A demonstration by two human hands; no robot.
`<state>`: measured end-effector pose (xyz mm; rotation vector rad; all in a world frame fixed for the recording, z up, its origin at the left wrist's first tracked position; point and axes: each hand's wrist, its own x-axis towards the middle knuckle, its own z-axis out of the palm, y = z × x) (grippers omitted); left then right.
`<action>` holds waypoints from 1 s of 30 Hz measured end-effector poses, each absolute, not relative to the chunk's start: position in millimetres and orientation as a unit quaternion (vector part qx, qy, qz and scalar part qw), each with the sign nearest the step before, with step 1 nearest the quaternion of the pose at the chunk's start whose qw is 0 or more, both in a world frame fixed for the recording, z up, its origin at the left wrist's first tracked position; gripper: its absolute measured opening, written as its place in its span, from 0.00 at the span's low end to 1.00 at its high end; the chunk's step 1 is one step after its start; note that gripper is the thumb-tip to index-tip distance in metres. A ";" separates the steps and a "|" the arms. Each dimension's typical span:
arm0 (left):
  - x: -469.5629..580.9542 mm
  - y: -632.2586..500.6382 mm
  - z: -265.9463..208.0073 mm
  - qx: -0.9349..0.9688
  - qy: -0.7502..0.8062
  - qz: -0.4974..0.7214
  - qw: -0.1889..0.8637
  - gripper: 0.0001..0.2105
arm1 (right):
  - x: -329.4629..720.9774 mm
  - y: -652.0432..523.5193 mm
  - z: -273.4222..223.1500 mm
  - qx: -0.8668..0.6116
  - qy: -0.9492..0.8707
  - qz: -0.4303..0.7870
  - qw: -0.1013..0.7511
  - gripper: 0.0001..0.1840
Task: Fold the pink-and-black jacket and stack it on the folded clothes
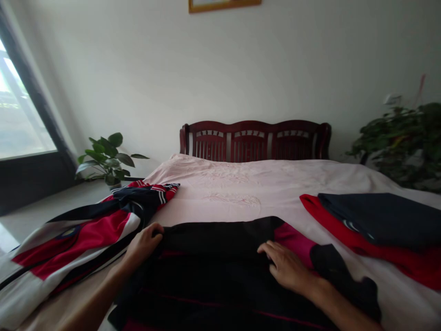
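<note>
A black jacket with magenta panels (220,271) lies across the near part of the bed in front of me, its far edge roughly straight. At its far left corner, my left hand (149,239) has its fingers closed on the fabric. Toward the right of that edge, my right hand (284,264) bends its fingers over the cloth, thumb tucked below, and appears to pinch it. A dark sleeve-like part (332,262) lies crumpled beyond the right wrist. The jacket's near end runs out of view.
Left of me lies a red, white and navy jacket (103,230). Folded navy clothing (382,216) rests on red clothing (420,266) at the right. Behind the pink bedsheet (241,184) stands a dark wooden backrest (257,138). Potted plants (110,158) flank the bed.
</note>
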<state>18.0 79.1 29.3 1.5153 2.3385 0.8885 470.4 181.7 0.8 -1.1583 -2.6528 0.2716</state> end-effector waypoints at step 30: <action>2.4 90.8 -29.7 0.413 0.790 0.382 0.242 0.34 | 537.9 250.1 -8.0 -0.711 -0.698 -0.084 0.035 0.28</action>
